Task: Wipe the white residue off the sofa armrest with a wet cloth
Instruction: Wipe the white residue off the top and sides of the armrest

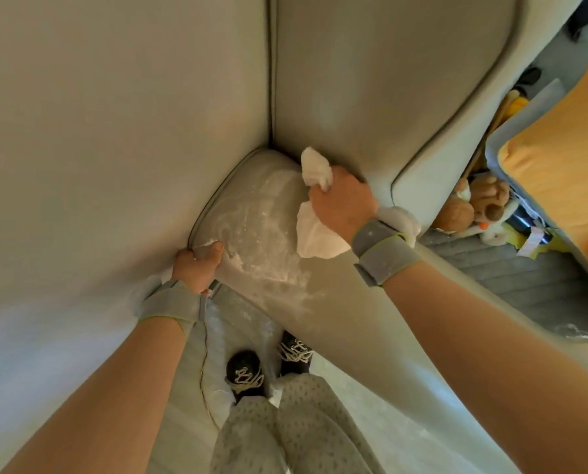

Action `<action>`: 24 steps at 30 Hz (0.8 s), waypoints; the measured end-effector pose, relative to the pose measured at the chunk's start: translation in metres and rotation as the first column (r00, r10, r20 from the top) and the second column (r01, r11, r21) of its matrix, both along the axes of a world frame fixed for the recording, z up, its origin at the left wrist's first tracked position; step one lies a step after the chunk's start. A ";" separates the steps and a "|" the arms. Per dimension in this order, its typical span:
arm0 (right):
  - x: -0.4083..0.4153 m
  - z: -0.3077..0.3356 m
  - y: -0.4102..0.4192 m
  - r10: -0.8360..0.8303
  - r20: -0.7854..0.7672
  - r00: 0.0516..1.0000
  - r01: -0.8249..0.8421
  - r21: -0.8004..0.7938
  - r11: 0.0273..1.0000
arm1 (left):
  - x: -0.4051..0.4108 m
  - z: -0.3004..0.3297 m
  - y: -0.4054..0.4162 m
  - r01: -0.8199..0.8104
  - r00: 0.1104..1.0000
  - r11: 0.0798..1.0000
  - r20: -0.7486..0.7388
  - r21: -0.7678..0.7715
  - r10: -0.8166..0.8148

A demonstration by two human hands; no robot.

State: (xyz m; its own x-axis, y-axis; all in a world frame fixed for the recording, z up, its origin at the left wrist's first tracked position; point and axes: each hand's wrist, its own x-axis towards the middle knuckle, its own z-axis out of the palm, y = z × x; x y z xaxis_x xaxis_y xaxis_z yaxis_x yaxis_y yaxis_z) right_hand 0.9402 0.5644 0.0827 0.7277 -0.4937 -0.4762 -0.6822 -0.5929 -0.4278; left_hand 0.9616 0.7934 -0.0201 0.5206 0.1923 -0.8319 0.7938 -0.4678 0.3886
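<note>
- right up close, the grey sofa armrest [251,206] is hemmed in: a tall upholstered panel [114,131] rises on its left and another cushion [371,80] on its right, the two meeting at a piped seam just behind it.
- open room lies only toward the person, where the armrest's front drops down to the floor beside two dark laced shoes [244,371].
- white residue [265,234] is smeared in swirls over the top of the armrest, thickest near the front left edge and trailing down the front face.
- the right hand [342,203] sits at the armrest's right edge, fingers curled tight round a white cloth [314,230]; one bunch of it sticks up above the knuckles against the right cushion, the rest hangs below the palm onto the armrest.
- the left hand [196,265] grips the left front edge of the armrest, thumb on top in the powder, fingers tucked over the piped rim; how far they wrap underneath i cannot tell.
- both wrists wear grey bands [383,251].
- off to the right, past the cushion's end, stuffed toys [474,203] lie on a grey mat [508,268], next to something orange [559,172], maybe a pillow.
</note>
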 end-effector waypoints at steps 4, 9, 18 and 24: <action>0.022 -0.012 0.001 0.056 -0.172 0.984 -0.068 -0.066 0.996 | -0.001 0.009 -0.012 -0.089 0.995 0.996 -0.036 -0.006 0.088; 0.054 -0.025 0.003 -0.015 -0.170 0.985 0.022 0.037 0.999 | -0.010 0.010 -0.011 -0.048 0.998 0.998 0.040 -0.038 0.049; 0.029 -0.017 0.001 0.277 -0.093 0.956 -0.283 -0.053 0.958 | -0.009 0.016 -0.011 -0.010 0.997 1.000 0.077 0.013 0.009; -0.019 0.001 -0.004 0.498 0.142 0.855 -0.503 -0.001 0.864 | -0.007 0.022 -0.012 0.043 0.996 0.998 0.071 0.056 -0.047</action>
